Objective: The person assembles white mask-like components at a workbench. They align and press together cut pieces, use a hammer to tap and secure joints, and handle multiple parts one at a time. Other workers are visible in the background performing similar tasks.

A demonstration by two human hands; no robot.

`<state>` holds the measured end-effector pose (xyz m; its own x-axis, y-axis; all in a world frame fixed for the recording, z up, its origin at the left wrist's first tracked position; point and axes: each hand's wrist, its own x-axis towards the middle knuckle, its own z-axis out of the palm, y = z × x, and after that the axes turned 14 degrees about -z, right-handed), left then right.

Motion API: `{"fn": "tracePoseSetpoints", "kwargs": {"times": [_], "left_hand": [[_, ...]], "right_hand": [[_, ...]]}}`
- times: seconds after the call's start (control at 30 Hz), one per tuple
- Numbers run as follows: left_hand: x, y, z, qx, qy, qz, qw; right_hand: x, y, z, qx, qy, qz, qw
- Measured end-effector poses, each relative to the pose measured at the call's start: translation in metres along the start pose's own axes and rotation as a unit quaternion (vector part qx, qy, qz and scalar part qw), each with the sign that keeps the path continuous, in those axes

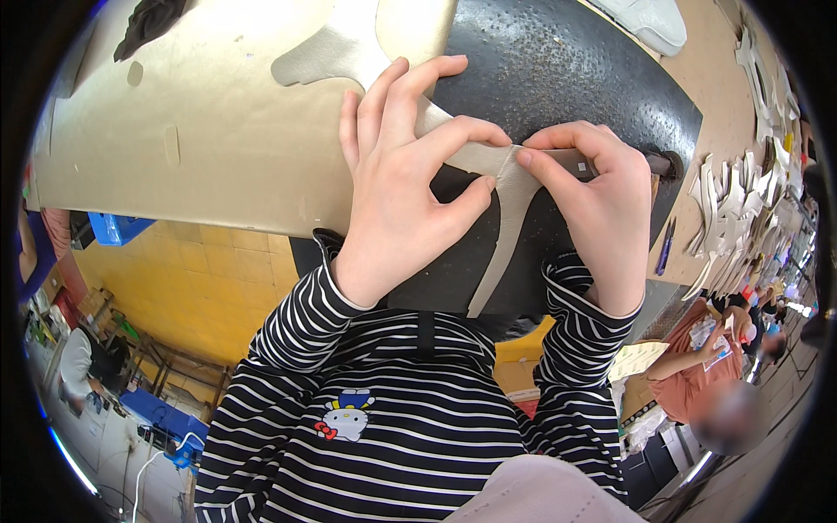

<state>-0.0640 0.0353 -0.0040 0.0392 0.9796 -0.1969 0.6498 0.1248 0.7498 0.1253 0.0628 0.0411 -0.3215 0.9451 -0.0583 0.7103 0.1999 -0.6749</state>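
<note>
A thin, pale beige cut piece of leather-like sheet [516, 213] lies over a black pad, with a narrow strip pointing toward me. A seam or fold line runs across it where my hands meet. The index fingertip and thumb of my left hand [392, 179] press on the piece just left of that line, while its other fingers spread outward. My right hand [609, 196] pinches the piece at the line between thumb and index finger. A wider pale part [336, 54] appears beyond my left hand; my fingers hide whether it joins the piece.
The dented black pad [567, 65] covers the table's middle. Gold sheet [218, 131] covers the left side. At right are a purple pen [666, 246] and a pile of similar cut pieces [728, 218]. A white moulded object [649, 22] stands far right. A person [697, 349] sits lower right.
</note>
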Motion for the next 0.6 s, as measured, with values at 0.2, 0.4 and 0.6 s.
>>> {"fn": "tracePoseSetpoints", "kwargs": {"times": [0.2, 0.4, 0.6], "left_hand": [[-0.0005, -0.0007, -0.0013, -0.002, 0.001, 0.001, 1.0], [-0.0007, -0.001, -0.0016, -0.006, -0.001, 0.001, 1.0], [-0.0015, -0.0021, -0.003, 0.001, 0.001, 0.005, 1.0]], "right_hand": [[0.0028, -0.005, 0.0, 0.003, -0.004, 0.028, 1.0], [0.0046, -0.0081, 0.0032, 0.02, 0.01, 0.06, 0.998], [0.0053, -0.0097, 0.0056, 0.017, 0.007, 0.07, 0.997]]}}
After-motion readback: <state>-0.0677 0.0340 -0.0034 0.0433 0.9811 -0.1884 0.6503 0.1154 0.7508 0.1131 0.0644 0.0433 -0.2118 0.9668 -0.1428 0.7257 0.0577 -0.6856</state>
